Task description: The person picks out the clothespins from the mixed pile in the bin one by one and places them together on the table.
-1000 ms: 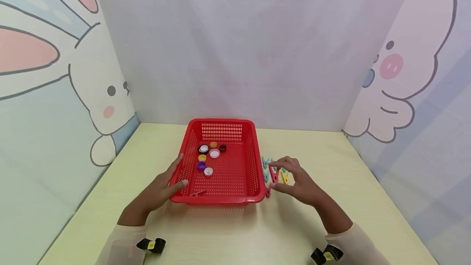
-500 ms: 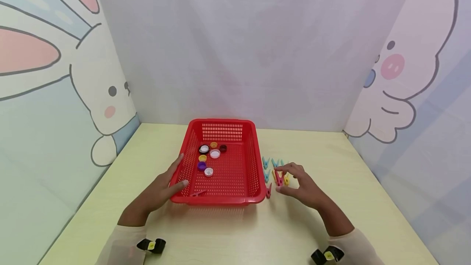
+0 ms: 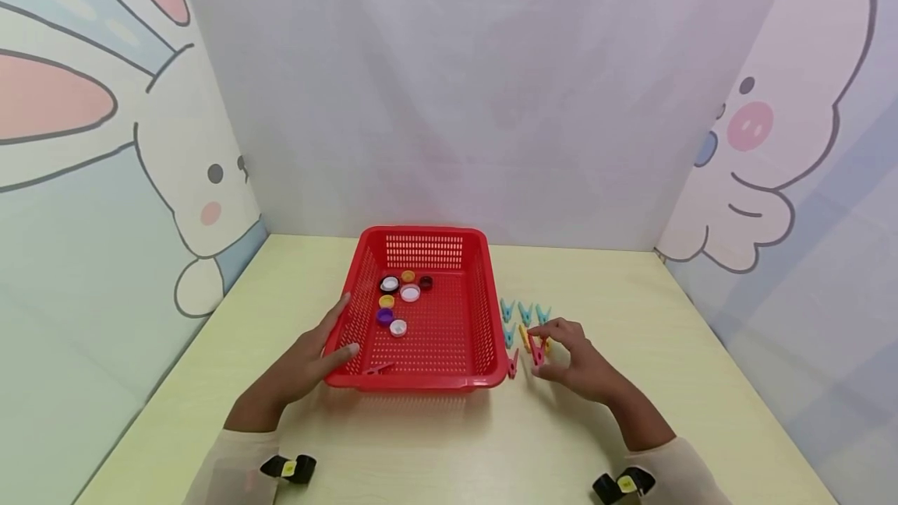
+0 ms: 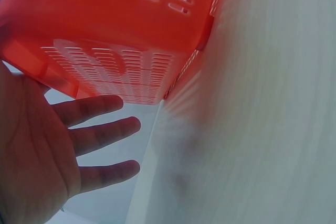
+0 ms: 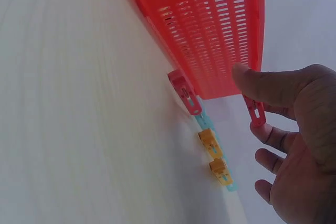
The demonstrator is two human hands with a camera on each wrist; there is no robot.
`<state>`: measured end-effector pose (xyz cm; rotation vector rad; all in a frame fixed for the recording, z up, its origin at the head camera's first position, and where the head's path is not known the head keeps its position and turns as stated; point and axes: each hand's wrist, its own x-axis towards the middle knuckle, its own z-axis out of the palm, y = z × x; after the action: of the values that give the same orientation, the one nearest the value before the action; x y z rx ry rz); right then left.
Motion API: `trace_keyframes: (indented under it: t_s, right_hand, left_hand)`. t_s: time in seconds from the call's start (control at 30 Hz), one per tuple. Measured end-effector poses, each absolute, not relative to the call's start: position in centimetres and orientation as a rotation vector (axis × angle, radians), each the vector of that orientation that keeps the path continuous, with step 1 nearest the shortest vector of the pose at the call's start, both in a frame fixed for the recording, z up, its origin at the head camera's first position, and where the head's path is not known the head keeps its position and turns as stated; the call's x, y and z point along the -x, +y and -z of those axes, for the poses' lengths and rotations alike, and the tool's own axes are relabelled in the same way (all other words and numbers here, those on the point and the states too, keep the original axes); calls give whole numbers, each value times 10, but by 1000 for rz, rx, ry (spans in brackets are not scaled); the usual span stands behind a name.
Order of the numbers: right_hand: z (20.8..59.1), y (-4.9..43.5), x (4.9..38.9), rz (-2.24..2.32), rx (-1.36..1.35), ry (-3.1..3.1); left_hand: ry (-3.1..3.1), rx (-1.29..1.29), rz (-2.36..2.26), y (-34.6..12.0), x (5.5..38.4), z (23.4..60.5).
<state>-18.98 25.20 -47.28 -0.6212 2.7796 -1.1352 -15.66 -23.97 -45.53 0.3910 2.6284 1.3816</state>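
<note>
My left hand [image 3: 300,365] holds the left rim of a red plastic basket [image 3: 486,310], thumb over the edge; in the left wrist view three fingers [image 4: 107,134] stretch out straight below it. Between the thumb and fingertips of my right hand [image 3: 578,361] is a pinched red clothespin [image 3: 537,351], its legs toward the back. The right wrist view shows this clothespin [image 5: 255,111] partly behind the thumb. Beside the basket lies another red clothespin [image 3: 513,365]. Yellow clothespins [image 3: 524,337] lie right by my right fingertips, one partly hidden by the hand.
Several light blue clothespins [image 3: 525,313] lie right of the basket, behind the yellow ones. Inside the basket are several bottle caps, among them a purple cap [image 3: 385,317], and a red clothespin [image 3: 379,369] near its front wall. Grey cloth [image 3: 449,100] hangs behind the pale table [image 3: 596,279].
My right hand has moved right and slightly toward me with the red clothespin, away from the basket, uncovering light blue clothespins. The left hand and basket have stayed in place.
</note>
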Motion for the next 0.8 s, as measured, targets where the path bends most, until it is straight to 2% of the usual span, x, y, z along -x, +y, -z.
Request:
trace_keyframes:
  t_s: [0.47, 0.8]
  right_hand:
    - [488, 249, 188, 911, 746, 2911]
    - [491, 243, 187, 779, 710, 2969]
  left_hand:
    - [2642, -391, -1361, -238, 154, 452]
    - [2644, -405, -1364, -239, 155, 454]
